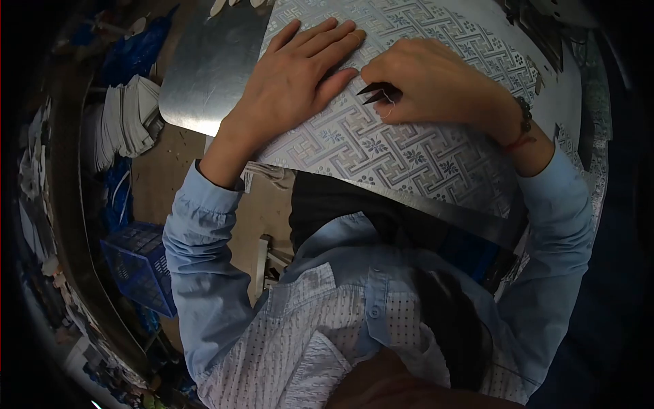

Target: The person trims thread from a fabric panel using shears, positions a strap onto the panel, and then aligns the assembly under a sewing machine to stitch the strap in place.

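A pale fabric [381,146] with a grey and blue geometric and floral pattern lies over the work surface. My left hand [293,78] rests flat on its left part, fingers spread, with nothing held. Close to its right, my right hand [426,82] is curled round small dark thread snips [377,91], whose two pointed blades stand apart and point left. A thin light thread hangs by the blades. Most of the snips is hidden in the palm.
Left of the fabric is a smooth metal plate [204,75]. Stacked white cloth pieces [129,123] hang at the left, above a blue plastic basket [139,266]. Dark metal parts [535,31] stand at the top right. Cords [272,174] hang beneath the table edge.
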